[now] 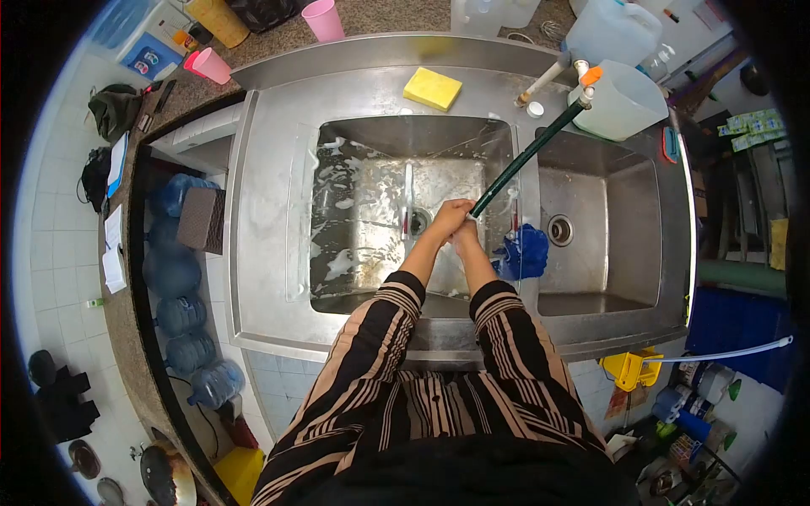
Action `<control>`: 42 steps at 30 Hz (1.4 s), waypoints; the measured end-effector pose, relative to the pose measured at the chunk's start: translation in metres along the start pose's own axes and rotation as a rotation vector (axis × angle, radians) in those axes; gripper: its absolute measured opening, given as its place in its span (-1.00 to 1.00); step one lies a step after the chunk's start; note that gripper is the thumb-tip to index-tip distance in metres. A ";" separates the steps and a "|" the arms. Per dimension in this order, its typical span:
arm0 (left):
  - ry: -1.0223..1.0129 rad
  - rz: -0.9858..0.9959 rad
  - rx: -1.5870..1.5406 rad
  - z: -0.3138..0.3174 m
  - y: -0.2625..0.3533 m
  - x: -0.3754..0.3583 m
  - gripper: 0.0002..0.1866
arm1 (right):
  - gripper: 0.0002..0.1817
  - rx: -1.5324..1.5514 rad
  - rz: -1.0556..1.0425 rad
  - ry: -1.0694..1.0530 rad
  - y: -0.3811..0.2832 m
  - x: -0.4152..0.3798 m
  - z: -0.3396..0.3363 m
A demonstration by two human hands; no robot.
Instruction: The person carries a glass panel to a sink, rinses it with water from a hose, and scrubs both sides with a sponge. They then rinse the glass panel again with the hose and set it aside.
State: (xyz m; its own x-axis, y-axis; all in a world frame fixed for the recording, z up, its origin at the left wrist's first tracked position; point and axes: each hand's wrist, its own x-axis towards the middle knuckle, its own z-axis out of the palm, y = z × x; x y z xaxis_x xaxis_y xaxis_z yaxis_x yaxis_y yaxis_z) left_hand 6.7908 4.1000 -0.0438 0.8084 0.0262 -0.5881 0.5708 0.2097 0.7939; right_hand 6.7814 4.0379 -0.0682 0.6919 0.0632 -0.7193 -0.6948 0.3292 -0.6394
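My left hand [451,217] and my right hand [464,234] are pressed together above the left sink basin [354,253]. They meet at the lower end of a green hose [527,156], which slopes down from the tap [585,87]. My left hand's fingers curl round the hose end. My right hand sits closed just below, its fingers mostly hidden; what it holds, if anything, I cannot make out. A little white foam shows at the hose tip. Close to my right wrist, a blue cloth [525,251] lies over the divider between the basins.
A yellow sponge [432,88] rests on the back ledge, left of a small white cap [535,110]. Behind the right basin [624,228] stands a translucent jug [620,101]. Pink cups [324,20] are on the granite counter. Large water bottles [173,270] stand at the left.
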 end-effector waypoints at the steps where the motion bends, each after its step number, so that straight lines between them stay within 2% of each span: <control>1: -0.011 0.048 -0.001 -0.001 -0.003 0.002 -0.79 | -0.90 -0.035 0.037 0.004 0.004 0.008 -0.001; 2: -0.013 0.047 0.003 -0.002 -0.006 0.005 -0.79 | -0.90 -0.071 0.074 0.008 0.009 0.016 -0.001; 4: -0.021 0.180 0.096 -0.003 -0.010 0.008 -0.78 | -0.91 -0.144 0.149 0.014 0.021 0.034 -0.003; 7: -0.009 0.142 0.018 -0.008 -0.010 0.008 -0.80 | -0.92 -0.216 0.221 0.020 0.033 0.049 -0.007; 12: 0.029 0.065 -0.163 -0.011 -0.014 -0.001 -0.77 | -0.89 0.308 0.099 -0.092 0.038 0.056 -0.013; 13: 0.040 0.049 -0.231 -0.010 -0.016 0.000 -0.77 | -0.89 0.312 0.097 -0.090 0.039 0.055 -0.012; 15: 0.027 0.082 -0.304 -0.010 -0.021 0.005 -0.77 | -0.89 0.399 0.033 0.070 0.039 0.048 -0.003; 16: 0.020 0.118 -0.379 -0.010 -0.025 0.009 -0.77 | -0.89 0.400 0.030 0.071 0.035 0.042 -0.001; 18: 0.013 0.092 -0.430 -0.008 -0.027 0.009 -0.78 | -0.89 0.271 -0.226 0.038 0.024 0.025 -0.001; 20: 0.006 0.067 -0.482 -0.005 -0.025 0.007 -0.79 | -0.86 0.210 -0.294 0.090 0.005 0.003 0.007; 22: 0.089 0.034 -0.551 -0.001 -0.025 0.006 -0.83 | -0.80 0.186 -0.344 0.117 -0.011 -0.015 0.011; 23: 0.084 0.034 -0.551 0.000 -0.025 0.006 -0.83 | -0.80 0.185 -0.348 0.120 -0.016 -0.019 0.010; 25: 0.118 0.005 -0.429 0.000 -0.026 0.005 -0.84 | -0.81 0.173 -0.258 -0.004 -0.012 -0.013 -0.002; 29: 0.182 -0.077 -0.196 0.004 -0.030 0.010 -0.82 | -0.74 0.284 -0.328 -0.047 -0.002 -0.010 -0.007; 31: 0.297 0.004 0.106 0.010 -0.032 0.012 -0.78 | -0.72 0.558 -0.156 -0.058 -0.003 -0.012 -0.005; 32: 0.298 0.004 0.107 0.012 -0.034 0.012 -0.78 | -0.72 0.559 -0.156 -0.058 -0.004 -0.013 -0.004; 34: 0.208 0.053 -0.240 0.014 -0.029 0.003 -0.77 | -0.69 0.432 -0.307 -0.070 0.003 -0.004 -0.008; 35: 0.210 0.052 -0.236 0.011 -0.026 0.000 -0.77 | -0.69 0.436 -0.305 -0.070 0.006 0.001 -0.011; 38: 0.105 -0.001 -0.234 -0.001 -0.029 0.000 -0.78 | -0.70 0.580 -0.099 -0.293 0.011 0.019 -0.027; 39: 0.084 0.047 -0.197 -0.004 -0.029 -0.002 -0.79 | -0.70 0.580 -0.100 -0.297 0.007 0.016 -0.023; 42: 0.068 0.127 -0.163 -0.008 -0.027 -0.006 -0.80 | -0.76 0.474 -0.269 -0.122 -0.006 0.000 -0.010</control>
State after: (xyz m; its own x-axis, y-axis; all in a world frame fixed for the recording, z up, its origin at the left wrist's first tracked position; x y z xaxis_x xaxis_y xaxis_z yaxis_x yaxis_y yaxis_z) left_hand 6.7695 4.1017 -0.0634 0.8577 0.1272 -0.4981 0.4293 0.3560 0.8301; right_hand 6.7839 4.0261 -0.0668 0.8699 0.0176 -0.4929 -0.3457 0.7346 -0.5838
